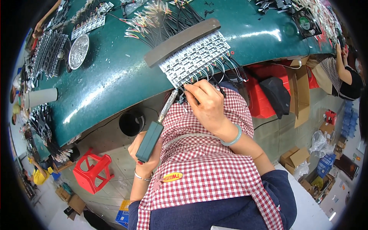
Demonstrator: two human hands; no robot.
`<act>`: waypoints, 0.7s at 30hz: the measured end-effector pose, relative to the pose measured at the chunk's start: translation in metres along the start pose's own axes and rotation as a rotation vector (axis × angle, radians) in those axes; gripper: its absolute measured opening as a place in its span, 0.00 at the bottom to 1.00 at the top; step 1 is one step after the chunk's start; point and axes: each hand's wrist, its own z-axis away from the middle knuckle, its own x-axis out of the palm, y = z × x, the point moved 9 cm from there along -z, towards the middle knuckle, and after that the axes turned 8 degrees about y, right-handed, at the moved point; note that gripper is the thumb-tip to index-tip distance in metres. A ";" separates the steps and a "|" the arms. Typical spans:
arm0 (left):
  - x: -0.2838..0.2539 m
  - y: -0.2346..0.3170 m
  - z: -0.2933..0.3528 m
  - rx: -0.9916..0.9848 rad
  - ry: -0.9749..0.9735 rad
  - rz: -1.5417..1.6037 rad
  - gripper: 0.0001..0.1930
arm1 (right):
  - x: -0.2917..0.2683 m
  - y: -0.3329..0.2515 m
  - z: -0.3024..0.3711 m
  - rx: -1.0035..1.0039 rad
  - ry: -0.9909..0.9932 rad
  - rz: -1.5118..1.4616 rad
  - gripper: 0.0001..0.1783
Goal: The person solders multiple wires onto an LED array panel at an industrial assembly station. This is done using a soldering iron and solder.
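Observation:
My left hand (135, 148) is wrapped round the green, box-shaped handle of a soldering iron (148, 142). The iron's metal shaft slants up to the near left corner of a panel of small white circuit boards (197, 55). Close to that tip, my right hand (207, 102) is closed in a pinch at the panel's near edge. What its fingertips hold is too small to make out. Thin wires (222, 68) run along this edge and hang over the table front. A dark bar (183, 42) lies across the panel's far side.
Behind the bar, bundled black cables (168, 25) spread over the green table (111, 69). A round metal dish (79, 51) and a pale cylinder (40, 97) stand left, a small fan (307, 22) right. Below are a black bin (131, 123) and a red stool (92, 171). Other people work nearby.

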 end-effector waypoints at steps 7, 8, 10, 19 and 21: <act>-0.031 -0.019 0.010 -0.015 0.245 0.009 0.10 | 0.003 -0.001 -0.007 0.000 -0.006 -0.004 0.11; -0.042 -0.024 0.010 -0.052 0.326 -0.016 0.10 | 0.003 -0.003 -0.009 -0.009 0.002 -0.011 0.11; -0.065 -0.036 0.006 -0.103 0.457 0.036 0.10 | 0.007 -0.006 -0.010 -0.019 0.006 -0.033 0.10; -0.137 -0.034 -0.085 -0.062 1.061 0.129 0.12 | -0.038 -0.044 -0.021 0.039 -0.131 -0.250 0.13; -0.136 -0.110 -0.125 -0.341 0.850 0.379 0.11 | -0.075 -0.098 -0.044 -0.041 -0.272 -0.543 0.13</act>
